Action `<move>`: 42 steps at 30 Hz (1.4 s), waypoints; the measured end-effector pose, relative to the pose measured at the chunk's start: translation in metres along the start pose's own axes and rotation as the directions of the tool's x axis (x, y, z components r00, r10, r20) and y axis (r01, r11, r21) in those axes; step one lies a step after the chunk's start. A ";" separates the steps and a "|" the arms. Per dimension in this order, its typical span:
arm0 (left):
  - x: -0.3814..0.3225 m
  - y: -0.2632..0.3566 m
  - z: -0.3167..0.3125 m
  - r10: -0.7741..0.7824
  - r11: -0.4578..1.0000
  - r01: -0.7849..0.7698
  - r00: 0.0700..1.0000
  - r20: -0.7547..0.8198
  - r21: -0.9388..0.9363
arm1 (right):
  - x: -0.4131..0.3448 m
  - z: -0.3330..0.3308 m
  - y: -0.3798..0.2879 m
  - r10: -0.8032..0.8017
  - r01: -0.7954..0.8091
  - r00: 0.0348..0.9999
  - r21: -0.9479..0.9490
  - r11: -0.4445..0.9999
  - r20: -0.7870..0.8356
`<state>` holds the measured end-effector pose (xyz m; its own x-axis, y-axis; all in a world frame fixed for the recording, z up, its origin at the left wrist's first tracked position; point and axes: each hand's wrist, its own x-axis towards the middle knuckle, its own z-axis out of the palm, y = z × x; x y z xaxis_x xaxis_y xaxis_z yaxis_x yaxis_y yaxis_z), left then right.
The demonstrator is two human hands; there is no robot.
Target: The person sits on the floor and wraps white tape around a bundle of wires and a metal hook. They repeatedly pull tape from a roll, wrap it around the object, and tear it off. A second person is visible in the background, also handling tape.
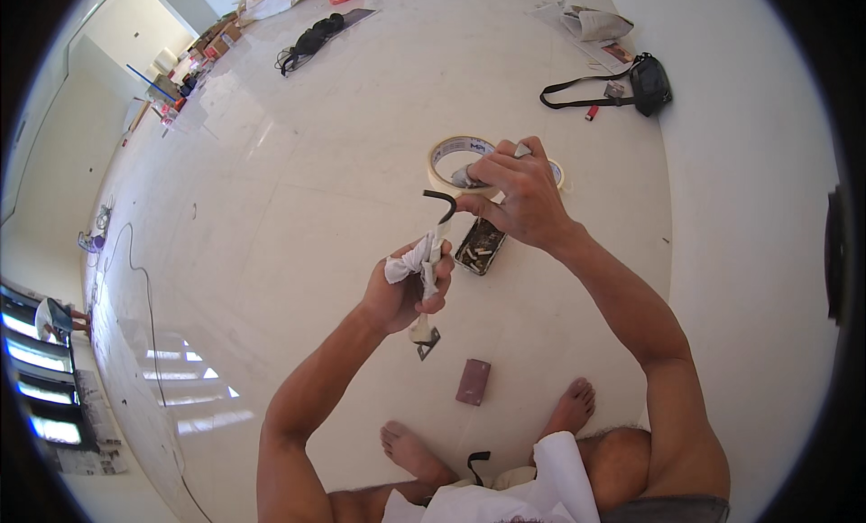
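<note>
My left hand (pixel 406 286) is closed around a metal piece wrapped in white cloth or tape, knotted at its side. From the top of the wrapping rises a black curved hook (pixel 443 201); a metal plate with holes (pixel 426 345) shows at the lower end. My right hand (pixel 521 184) is beside the hook's tip, fingers bent, with a greyish rag-like piece (pixel 465 178) held in them. Behind it lie a large roll of masking tape (pixel 436 159) and a second tape roll (pixel 557 174), partly hidden. A dark tray with cigarette butts (pixel 480 249) sits on the floor under my right wrist.
A maroon packet (pixel 473 382) lies before my feet. A black shoulder bag (pixel 649 84) and a red lighter (pixel 592 113) are near the right wall. Paper sheets (pixel 595 46) lie farther back. A cable (pixel 150 320) runs along the left, where another person (pixel 57 318) bends by the windows.
</note>
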<state>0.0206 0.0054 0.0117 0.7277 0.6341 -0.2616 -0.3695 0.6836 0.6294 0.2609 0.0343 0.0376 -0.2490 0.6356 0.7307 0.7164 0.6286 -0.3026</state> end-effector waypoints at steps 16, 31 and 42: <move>0.001 -0.001 0.001 0.152 0.984 -0.134 0.976 -0.159 0.117 | -0.001 -0.002 -0.004 0.021 -0.021 1.000 -0.018 1.000 0.009; 0.002 -0.005 0.003 0.185 0.978 -0.161 0.963 -0.195 0.135 | -0.008 0.007 -0.021 0.218 -0.212 0.964 -0.055 0.976 0.151; 0.002 -0.005 -0.021 -0.063 0.977 0.105 0.973 0.223 -0.184 | -0.008 -0.003 -0.002 -0.014 0.006 0.995 0.077 0.997 0.102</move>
<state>0.0116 0.0113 -0.0075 0.8599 0.4934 -0.1308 -0.3907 0.8011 0.4533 0.2631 0.0266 0.0347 -0.3243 0.6693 0.6684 0.6629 0.6649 -0.3442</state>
